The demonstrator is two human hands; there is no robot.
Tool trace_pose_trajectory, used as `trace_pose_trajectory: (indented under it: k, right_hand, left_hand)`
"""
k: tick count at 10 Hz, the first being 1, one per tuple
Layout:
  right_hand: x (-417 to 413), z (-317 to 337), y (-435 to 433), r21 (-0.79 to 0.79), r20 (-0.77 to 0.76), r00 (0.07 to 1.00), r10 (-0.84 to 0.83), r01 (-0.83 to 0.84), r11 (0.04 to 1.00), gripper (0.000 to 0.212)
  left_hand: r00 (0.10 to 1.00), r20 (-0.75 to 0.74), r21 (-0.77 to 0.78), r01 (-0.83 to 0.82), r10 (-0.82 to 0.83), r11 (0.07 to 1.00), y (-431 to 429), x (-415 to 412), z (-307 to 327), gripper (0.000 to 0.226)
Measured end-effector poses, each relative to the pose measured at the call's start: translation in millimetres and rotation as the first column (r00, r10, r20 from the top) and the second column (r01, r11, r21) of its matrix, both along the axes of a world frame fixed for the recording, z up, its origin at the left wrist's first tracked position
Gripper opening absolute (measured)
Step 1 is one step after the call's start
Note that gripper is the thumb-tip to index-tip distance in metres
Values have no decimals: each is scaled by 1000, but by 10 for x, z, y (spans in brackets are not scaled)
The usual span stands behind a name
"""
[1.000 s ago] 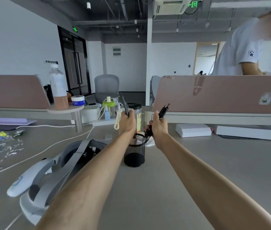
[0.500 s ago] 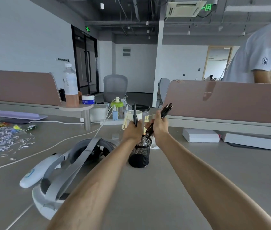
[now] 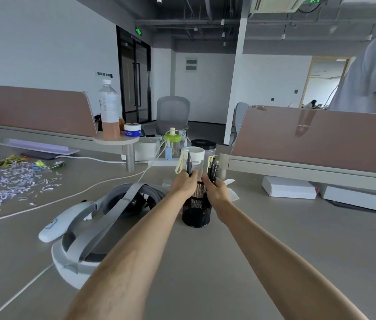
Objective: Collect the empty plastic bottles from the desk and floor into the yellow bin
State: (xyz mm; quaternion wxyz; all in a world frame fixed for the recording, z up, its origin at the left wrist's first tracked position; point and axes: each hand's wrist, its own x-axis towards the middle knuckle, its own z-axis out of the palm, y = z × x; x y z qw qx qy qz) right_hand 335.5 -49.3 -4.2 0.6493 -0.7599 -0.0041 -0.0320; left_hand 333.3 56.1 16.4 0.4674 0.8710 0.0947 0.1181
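Both my hands are over a black mesh pen holder on the grey desk. My left hand grips a single dark pen upright above the holder's rim. My right hand grips a bunch of black pens, their lower ends down at the holder's mouth. A plastic bottle with a white cap and some orange liquid stands on a small round shelf at the back left. No yellow bin is in view.
A white headset lies left of the holder, with a white cable across the desk. Shredded paper covers the far left. Jars and a clear cup stand behind the holder. White boxes lie right. A person stands behind the partition.
Both hands have lowered onto the mesh holder and come closer together. The bunch of pens in my right hand has tipped from slanted to nearly upright. The view has shifted left.
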Motion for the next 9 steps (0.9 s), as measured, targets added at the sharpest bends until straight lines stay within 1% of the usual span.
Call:
trace_pose_trajectory:
  k: [1,2,3,4,5,6,7,8,9]
  right_hand:
    - [-4,-38,-32,-18,-17,1000,-11,11,1000,43]
    - [-40,-45,-66,-14,-12,1000,-13,12,1000,45]
    - [-50,-21,-90,-73,-16,1000,-8,6,997,42]
    - [-31,30,-111,-188,-33,999,25,-31,982,32]
    - [-70,75,-132,-223,-55,995,78,-89,971,30]
    - [-122,92,-178,-237,-64,994,87,-100,966,36]
    - [-282,193,-261,-263,-62,996,71,-85,961,35]
    - [-462,220,-346,-291,-33,999,42,-50,955,33]
    - [-698,230,-420,-365,30,1000,0,11,931,25]
  left_hand:
    - [999,-43,29,6,-5,1000,-9,-10,-1,55]
    - [998,-70,34,-3,5,999,-43,-56,-17,41]
    - [999,-52,-26,-16,15,1000,-71,-88,-61,43]
    - [999,-47,-93,-10,5,996,-81,-161,-43,42]
    - [998,-62,-141,-19,10,990,-95,-250,6,42]
    - [997,-83,-130,-13,2,991,-94,-326,18,33]
    - [994,-106,-104,-9,-2,995,-99,-496,111,45]
    - [995,-98,-19,-1,-1,1000,-111,-692,140,53]
    - [998,-56,43,-19,21,999,-104,-917,192,54]
